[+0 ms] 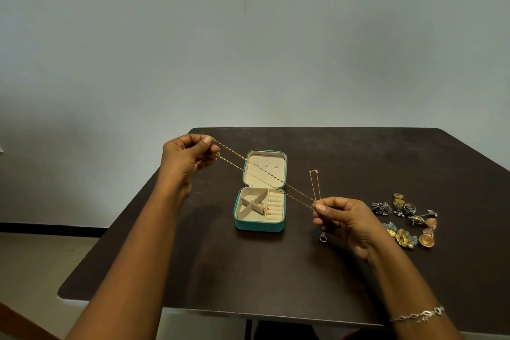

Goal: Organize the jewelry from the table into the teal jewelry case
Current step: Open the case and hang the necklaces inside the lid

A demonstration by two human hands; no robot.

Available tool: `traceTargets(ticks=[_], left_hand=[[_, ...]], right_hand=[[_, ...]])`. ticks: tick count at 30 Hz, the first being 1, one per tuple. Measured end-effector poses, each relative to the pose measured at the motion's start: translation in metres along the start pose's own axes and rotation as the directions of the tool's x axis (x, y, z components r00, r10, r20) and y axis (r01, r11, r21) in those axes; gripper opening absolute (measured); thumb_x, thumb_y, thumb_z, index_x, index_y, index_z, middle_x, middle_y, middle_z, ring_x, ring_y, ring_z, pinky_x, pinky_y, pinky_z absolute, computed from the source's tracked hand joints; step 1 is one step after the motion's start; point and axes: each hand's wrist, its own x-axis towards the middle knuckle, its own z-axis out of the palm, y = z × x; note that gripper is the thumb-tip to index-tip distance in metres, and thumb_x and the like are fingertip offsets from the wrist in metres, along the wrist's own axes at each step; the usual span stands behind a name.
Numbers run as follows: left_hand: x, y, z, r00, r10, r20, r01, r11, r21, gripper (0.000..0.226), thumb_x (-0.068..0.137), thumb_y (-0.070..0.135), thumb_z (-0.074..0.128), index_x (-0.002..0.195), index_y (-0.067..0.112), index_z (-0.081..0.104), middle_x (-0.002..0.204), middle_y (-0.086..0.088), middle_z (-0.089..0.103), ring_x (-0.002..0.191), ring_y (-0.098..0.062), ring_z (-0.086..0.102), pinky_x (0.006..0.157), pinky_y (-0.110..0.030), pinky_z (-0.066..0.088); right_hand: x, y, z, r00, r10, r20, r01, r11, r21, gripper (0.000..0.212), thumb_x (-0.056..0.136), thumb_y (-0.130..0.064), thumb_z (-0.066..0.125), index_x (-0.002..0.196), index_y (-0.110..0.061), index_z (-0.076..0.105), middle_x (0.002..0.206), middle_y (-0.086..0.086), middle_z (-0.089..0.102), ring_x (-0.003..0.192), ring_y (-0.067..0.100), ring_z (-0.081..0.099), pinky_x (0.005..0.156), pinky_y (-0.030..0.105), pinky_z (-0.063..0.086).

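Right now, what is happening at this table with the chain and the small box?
A person is sorting jewelry into a teal jewelry case, which lies open on the dark table. The left hand and right hand each pinch one end of a gold chain, stretched above the case. Something gold already lies in the case's lower half. A second thin necklace lies beside the case, and a pile of earrings waits at the right.

taut gold chain (265,172) spans above open teal case (259,225), earring pile (405,222) crowds right, left tabletop (171,257) free
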Motion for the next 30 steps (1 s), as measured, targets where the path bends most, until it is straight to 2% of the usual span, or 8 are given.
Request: traceTargets(ticks=[4, 8, 11, 15, 19, 23, 27, 30], left_hand=[[-0.001, -0.006, 0.005, 0.999, 0.041, -0.013, -0.04, 0.997, 0.068, 0.01, 0.089, 0.009, 0.056, 0.081, 0.01, 0.063, 0.059, 0.005, 0.067, 0.063, -0.01, 0.064, 0.07, -0.025, 0.056], [-0.003, -0.008, 0.014, 0.997, 0.083, 0.0, -0.082, 0.981, 0.176, 0.008, 0.087, 0.007, 0.057, 0.084, 0.007, 0.064, 0.073, -0.007, 0.064, 0.066, -0.012, 0.063, 0.071, -0.025, 0.056], [-0.006, -0.013, 0.025, 0.993, 0.113, 0.019, -0.115, 0.965, 0.237, 0.01, 0.086, 0.005, 0.057, 0.081, 0.009, 0.065, 0.071, -0.005, 0.063, 0.058, -0.003, 0.062, 0.063, -0.018, 0.054], [0.001, -0.022, 0.052, 0.989, 0.11, 0.101, -0.139, 0.919, 0.369, 0.011, 0.085, 0.006, 0.06, 0.078, 0.012, 0.066, 0.07, -0.003, 0.064, 0.064, -0.012, 0.059, 0.064, -0.024, 0.052], [0.026, -0.029, 0.097, 0.971, 0.093, 0.219, -0.189, 0.859, 0.476, 0.005, 0.083, 0.006, 0.064, 0.081, 0.004, 0.068, 0.067, -0.007, 0.063, 0.058, -0.013, 0.056, 0.058, -0.023, 0.05], [0.047, -0.036, 0.146, 0.951, 0.076, 0.3, -0.233, 0.814, 0.532, 0.01, 0.084, 0.008, 0.064, 0.085, -0.002, 0.068, 0.071, -0.011, 0.063, 0.057, -0.011, 0.056, 0.062, -0.025, 0.051], [0.063, -0.045, 0.185, 0.936, 0.07, 0.346, -0.277, 0.754, 0.596, 0.011, 0.082, 0.008, 0.066, 0.085, -0.003, 0.068, 0.08, -0.016, 0.067, 0.065, -0.016, 0.059, 0.077, -0.034, 0.054], [0.073, -0.056, 0.206, 0.915, 0.038, 0.403, -0.313, 0.696, 0.646, 0.008, 0.08, 0.006, 0.068, 0.082, -0.002, 0.069, 0.085, -0.017, 0.07, 0.072, -0.019, 0.063, 0.081, -0.037, 0.054]], right_hand=[[-0.011, 0.007, -0.008, 1.0, 0.0, -0.007, 0.0, 1.0, -0.031, 0.008, 0.078, -0.004, 0.063, 0.071, -0.001, 0.064, 0.06, 0.009, 0.063, 0.051, 0.013, 0.059, 0.051, 0.022, 0.049], [-0.024, 0.013, -0.018, 0.999, -0.042, -0.022, 0.04, 0.995, -0.096, 0.011, 0.08, -0.004, 0.063, 0.069, -0.001, 0.065, 0.06, 0.009, 0.064, 0.053, 0.014, 0.06, 0.053, 0.021, 0.05], [-0.039, 0.018, -0.024, 0.993, -0.116, -0.027, 0.11, 0.98, -0.166, 0.011, 0.08, -0.001, 0.062, 0.07, 0.002, 0.066, 0.057, 0.009, 0.063, 0.05, 0.012, 0.057, 0.048, 0.019, 0.047], [-0.053, 0.028, -0.037, 0.969, -0.234, -0.084, 0.194, 0.922, -0.336, 0.013, 0.081, -0.003, 0.063, 0.069, 0.002, 0.065, 0.057, 0.008, 0.06, 0.05, 0.016, 0.053, 0.046, 0.021, 0.044], [-0.053, 0.038, -0.056, 0.92, -0.383, -0.085, 0.228, 0.697, -0.679, 0.017, 0.081, -0.017, 0.066, 0.065, -0.019, 0.064, 0.062, 0.001, 0.064, 0.06, 0.017, 0.058, 0.056, 0.026, 0.043], [-0.047, 0.042, -0.058, 0.863, -0.504, -0.029, 0.255, 0.485, -0.836, 0.015, 0.086, -0.023, 0.06, 0.071, -0.018, 0.061, 0.067, -0.005, 0.06, 0.062, 0.009, 0.053, 0.055, 0.021, 0.035], [-0.037, 0.04, -0.05, 0.874, -0.481, 0.064, 0.209, 0.255, -0.944, 0.021, 0.093, -0.033, 0.041, 0.079, -0.02, 0.05, 0.077, -0.003, 0.056, 0.073, 0.013, 0.052, 0.054, 0.024, 0.028], [-0.03, 0.039, -0.041, 0.887, -0.45, 0.1, 0.185, 0.149, -0.971, 0.021, 0.094, -0.034, 0.034, 0.079, -0.021, 0.04, 0.09, 0.0, 0.061, 0.086, 0.02, 0.056, 0.062, 0.029, 0.025]])
